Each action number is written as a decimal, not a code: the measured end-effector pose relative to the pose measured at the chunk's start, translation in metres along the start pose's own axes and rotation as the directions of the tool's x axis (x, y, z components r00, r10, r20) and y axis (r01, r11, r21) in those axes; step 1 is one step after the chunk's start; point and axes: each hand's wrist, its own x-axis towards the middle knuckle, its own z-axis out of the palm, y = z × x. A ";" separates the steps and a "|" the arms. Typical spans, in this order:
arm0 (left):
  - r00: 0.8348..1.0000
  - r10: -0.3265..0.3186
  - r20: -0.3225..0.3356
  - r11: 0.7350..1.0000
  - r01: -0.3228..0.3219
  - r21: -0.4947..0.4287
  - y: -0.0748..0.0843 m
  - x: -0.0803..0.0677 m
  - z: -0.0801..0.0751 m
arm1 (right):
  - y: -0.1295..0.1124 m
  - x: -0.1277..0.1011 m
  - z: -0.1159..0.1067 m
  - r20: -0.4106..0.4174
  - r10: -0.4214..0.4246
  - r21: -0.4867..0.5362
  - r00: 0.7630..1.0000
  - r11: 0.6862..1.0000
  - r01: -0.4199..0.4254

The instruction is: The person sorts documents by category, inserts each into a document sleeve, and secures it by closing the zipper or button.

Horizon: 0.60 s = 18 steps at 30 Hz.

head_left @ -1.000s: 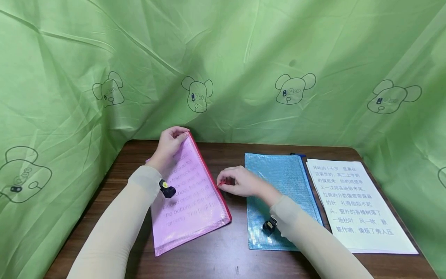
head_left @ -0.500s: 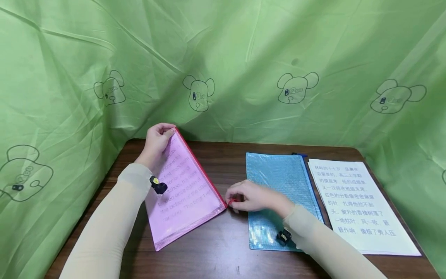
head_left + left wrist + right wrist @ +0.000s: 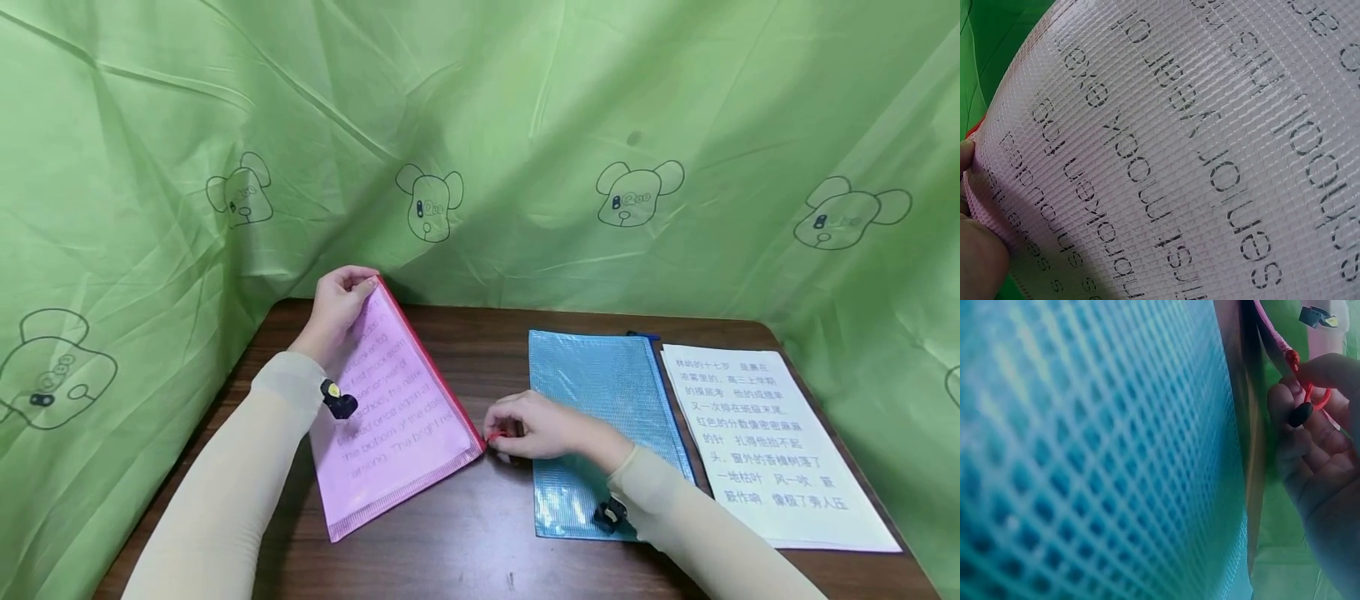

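Note:
A pink mesh zipper pouch [image 3: 390, 417] with a printed sheet inside stands tilted on the brown table [image 3: 465, 533], its red zipper edge running along its right side. My left hand [image 3: 339, 304] grips the pouch's far top corner. My right hand [image 3: 528, 429] pinches the red zipper pull [image 3: 495, 435] at the pouch's near right corner; the right wrist view shows the zipper pull [image 3: 1310, 394] between thumb and fingers. In the left wrist view the pouch [image 3: 1197, 144] fills the frame, with fingertips at its left edge.
A blue mesh zipper pouch [image 3: 600, 400] lies flat right of centre, under my right forearm. A white sheet with printed text [image 3: 765, 442] lies beside it at the right. Green cloth [image 3: 480, 150] with bear drawings walls in the table behind and on both sides.
My right hand has drawn the red zipper pull from mid-edge down to the pouch's near corner. My left hand with the top corner shifted slightly left. Little moved in the last half second.

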 end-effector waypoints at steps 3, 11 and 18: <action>0.999 0.030 0.022 0.999 -0.030 0.027 0.004 -0.001 0.002 | -0.001 0.001 0.000 -0.002 0.008 0.003 1.000 1.000 -0.008; 0.989 0.085 0.124 0.992 -0.095 0.080 0.014 -0.003 0.009 | 0.003 0.001 -0.001 -0.065 0.023 -0.034 0.998 0.999 -0.025; 0.941 0.192 0.279 0.917 -0.273 0.289 0.019 -0.005 0.019 | 0.006 -0.019 -0.012 -0.154 0.011 -0.069 0.988 0.997 -0.022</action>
